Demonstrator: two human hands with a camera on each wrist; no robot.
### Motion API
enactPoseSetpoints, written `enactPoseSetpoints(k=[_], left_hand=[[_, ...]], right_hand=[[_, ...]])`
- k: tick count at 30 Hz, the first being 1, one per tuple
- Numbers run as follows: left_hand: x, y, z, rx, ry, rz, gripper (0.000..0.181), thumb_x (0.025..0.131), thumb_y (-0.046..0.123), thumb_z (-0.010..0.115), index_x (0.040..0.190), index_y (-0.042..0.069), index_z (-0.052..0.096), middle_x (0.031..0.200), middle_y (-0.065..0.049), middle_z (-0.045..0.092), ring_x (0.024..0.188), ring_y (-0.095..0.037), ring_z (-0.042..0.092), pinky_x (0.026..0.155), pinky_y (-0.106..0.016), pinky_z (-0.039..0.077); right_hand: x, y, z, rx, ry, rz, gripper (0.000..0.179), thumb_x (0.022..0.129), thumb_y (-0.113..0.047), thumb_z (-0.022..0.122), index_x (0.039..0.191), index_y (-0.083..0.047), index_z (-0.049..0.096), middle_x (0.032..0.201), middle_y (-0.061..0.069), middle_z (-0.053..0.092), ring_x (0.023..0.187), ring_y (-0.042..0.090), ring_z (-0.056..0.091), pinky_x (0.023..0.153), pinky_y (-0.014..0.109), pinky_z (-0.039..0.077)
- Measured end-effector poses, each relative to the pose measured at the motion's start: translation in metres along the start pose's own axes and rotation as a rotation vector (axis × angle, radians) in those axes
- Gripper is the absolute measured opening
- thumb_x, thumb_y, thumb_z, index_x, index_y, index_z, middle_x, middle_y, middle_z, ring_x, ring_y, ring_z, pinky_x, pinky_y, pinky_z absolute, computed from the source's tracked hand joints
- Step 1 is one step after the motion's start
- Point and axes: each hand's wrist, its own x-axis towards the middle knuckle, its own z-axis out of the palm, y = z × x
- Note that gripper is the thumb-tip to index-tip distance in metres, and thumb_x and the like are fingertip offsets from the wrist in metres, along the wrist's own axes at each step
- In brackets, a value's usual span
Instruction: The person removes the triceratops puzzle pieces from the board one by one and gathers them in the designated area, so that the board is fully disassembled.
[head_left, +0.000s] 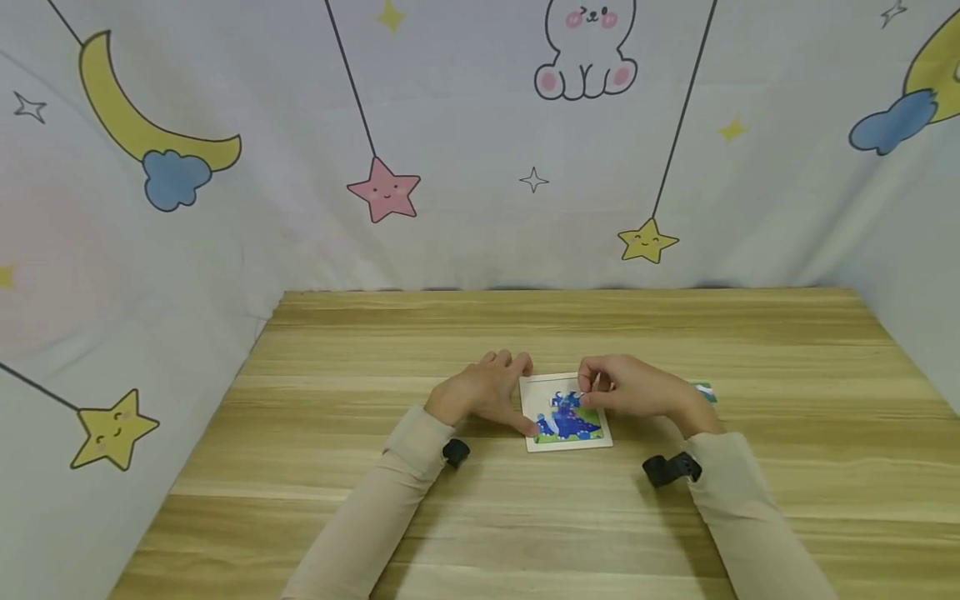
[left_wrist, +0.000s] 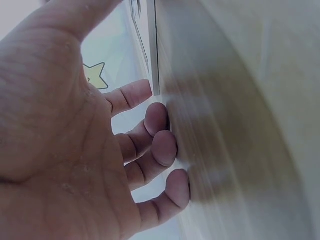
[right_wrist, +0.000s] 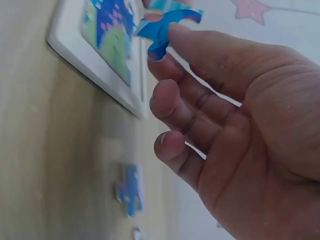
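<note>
A square white puzzle tray [head_left: 568, 447] lies on the table, partly filled with a picture of a blue dragon-like figure [head_left: 572, 423] on green. My left hand [head_left: 483, 390] is spread at its left side, the thumb over the lower left corner and the index fingertip by the upper left edge. In the left wrist view, the other fingertips [left_wrist: 164, 148] rest on the tabletop. My right hand [head_left: 637, 386] pinches a blue puzzle piece [right_wrist: 161, 34] between thumb and index finger, over the upper right part of the tray. Its remaining fingers are loosely bent.
Another puzzle piece [head_left: 706, 392] lies on the wooden table [head_left: 570, 533], partly behind the right wrist. The right wrist view shows a loose blue piece [right_wrist: 131, 190] beside the tray. A printed cloth [head_left: 480, 242] hangs behind the table.
</note>
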Motion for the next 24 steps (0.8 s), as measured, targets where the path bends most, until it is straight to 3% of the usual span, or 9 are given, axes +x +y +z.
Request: enactPoseSetpoints(k=[7,17,24], left_hand=[[0.000,-0.001,-0.001,-0.010,-0.007,0.011,0.084,0.076,0.061,0.079,0.136,0.017,0.041,0.118,-0.005,0.049,0.103,-0.020,0.045,0.088,-0.036,0.045],[0.001,-0.002,0.000,-0.019,-0.014,0.006,0.084,0.076,0.062,0.080,0.135,0.017,0.041,0.118,-0.005,0.048,0.103,-0.021,0.044,0.088,-0.036,0.045],[0.002,-0.002,-0.001,-0.011,-0.007,0.014,0.083,0.076,0.062,0.079,0.135,0.017,0.041,0.118,-0.005,0.049,0.102,-0.021,0.045,0.087,-0.036,0.045]], right_hand=[[-0.019,0.005,-0.021,-0.020,0.046,0.046,0.008,0.093,-0.007,0.069,0.092,-0.008,0.061,0.080,0.001,0.059,0.070,0.018,0.054,0.058,0.028,0.047],[-0.040,0.017,-0.037,-0.017,-0.079,0.133,0.010,0.091,-0.007,0.072,0.086,-0.006,0.063,0.075,-0.002,0.058,0.067,0.012,0.050,0.060,0.024,0.042],[-0.043,0.017,-0.039,-0.007,-0.103,0.174,0.011,0.089,-0.006,0.073,0.084,-0.005,0.063,0.074,-0.002,0.056,0.066,0.011,0.048,0.058,0.024,0.038]])
